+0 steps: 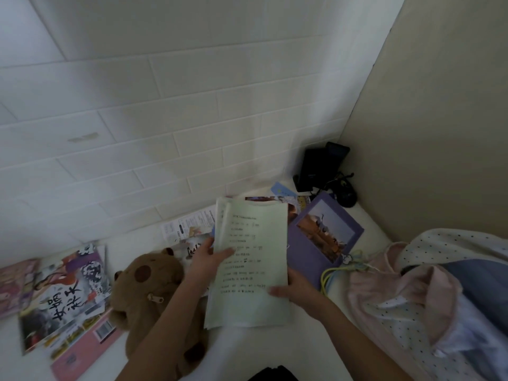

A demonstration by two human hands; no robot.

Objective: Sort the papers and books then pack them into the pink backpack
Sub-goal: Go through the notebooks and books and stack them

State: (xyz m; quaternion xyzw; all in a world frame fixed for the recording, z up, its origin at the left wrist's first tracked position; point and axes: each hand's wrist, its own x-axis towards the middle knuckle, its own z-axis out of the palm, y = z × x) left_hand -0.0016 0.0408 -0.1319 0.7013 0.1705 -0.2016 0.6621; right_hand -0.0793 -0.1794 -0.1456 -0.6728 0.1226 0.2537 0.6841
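A sheaf of pale green printed papers [251, 259] stands raised over the white bed. My left hand [211, 258] grips its left edge with the thumb on the front page. My right hand [295, 288] holds its lower right edge, thumb on the page. A purple book [325, 233] with a picture on its cover lies just right of the papers. More books and leaflets [189, 225] lie behind them by the wall. At the left lies a pile of illustrated books [64, 294] over a pink one [85, 350]. The pink backpack [390, 295] lies at the right, partly under dotted bedding.
A brown plush toy [148, 295] lies under my left forearm. A black device with cables [321, 167] stands in the far corner. White dotted bedding [450, 248] and a blue cloth [483, 281] fill the right side. A tiled wall runs behind the bed.
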